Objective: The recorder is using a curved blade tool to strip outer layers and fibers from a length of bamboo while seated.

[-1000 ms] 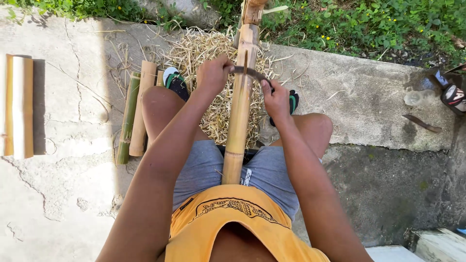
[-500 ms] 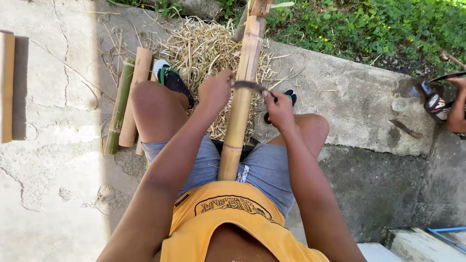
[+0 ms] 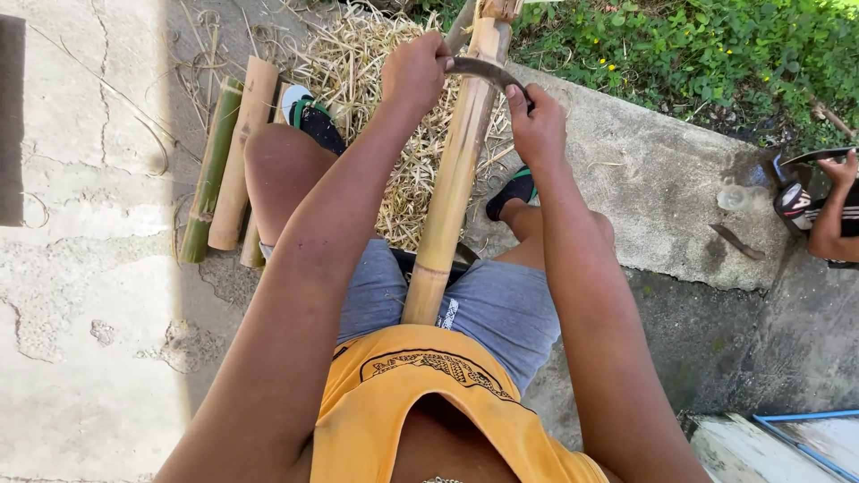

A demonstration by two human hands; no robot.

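A long yellow bamboo pole (image 3: 452,188) runs from my lap away between my knees. A curved dark blade (image 3: 483,70) lies across its far part. My left hand (image 3: 416,70) grips the blade's left end, and my right hand (image 3: 537,125) grips its right end. Both hands sit on either side of the pole. Under the pole lies a heap of pale bamboo shavings (image 3: 371,98). I sit on a concrete step in grey shorts and a yellow shirt.
Several cut bamboo pieces (image 3: 228,161) lie on the concrete at the left by my left knee. Another person's arm (image 3: 828,215) shows at the right edge, near a dark knife (image 3: 735,240) on the slab. Green plants (image 3: 707,54) grow beyond.
Both hands have slid the blade farther away along the pole, towards its far end. The view has shifted, and the other person's arm has come more into sight at the right.
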